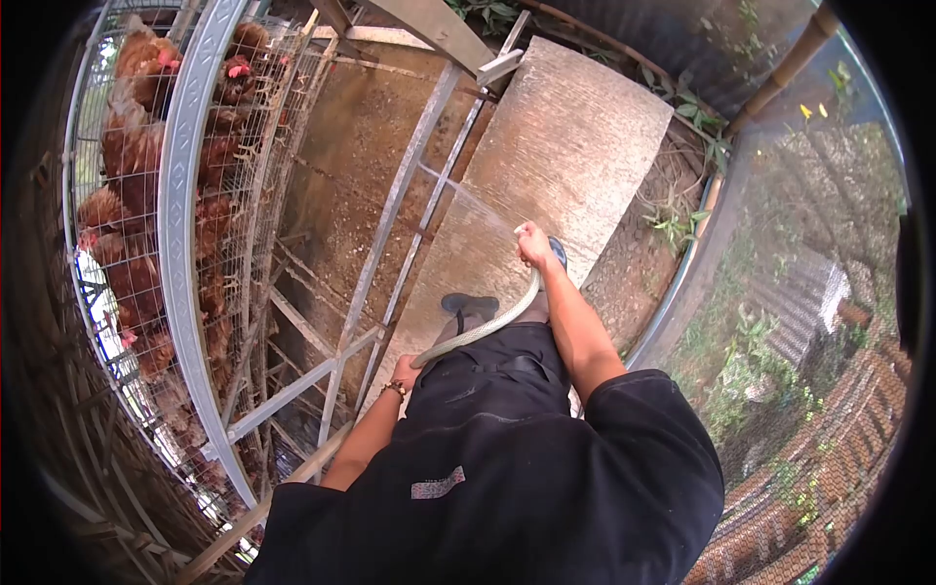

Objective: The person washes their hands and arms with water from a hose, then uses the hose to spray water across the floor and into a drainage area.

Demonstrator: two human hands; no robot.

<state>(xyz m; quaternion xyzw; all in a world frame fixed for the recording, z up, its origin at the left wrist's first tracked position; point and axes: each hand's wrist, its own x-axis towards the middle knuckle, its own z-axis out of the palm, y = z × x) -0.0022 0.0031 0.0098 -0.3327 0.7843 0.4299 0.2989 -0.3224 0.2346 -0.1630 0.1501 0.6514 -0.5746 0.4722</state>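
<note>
Head view: hose [485, 329] is held in both hands. Right hand [532, 246] is out front, fingers clamped on the hose end; left hand [405, 370] is lower, by the hip, fingers closed round the hose further back. A thin water jet [468, 193] is thrown up-left from the end toward the cage frame [390, 210] and the dirty floor [341, 175] under the hen cages [185, 166]. Progress, as judged: floor below the cages looks wet and still soiled in large patches, so rinsing is partly done, most left. Concrete path [556, 146] underfoot is narrow: frame struts close on the left, mesh fence [780, 292] and dirt edge on the right. Open room is only ahead along the path.
</note>
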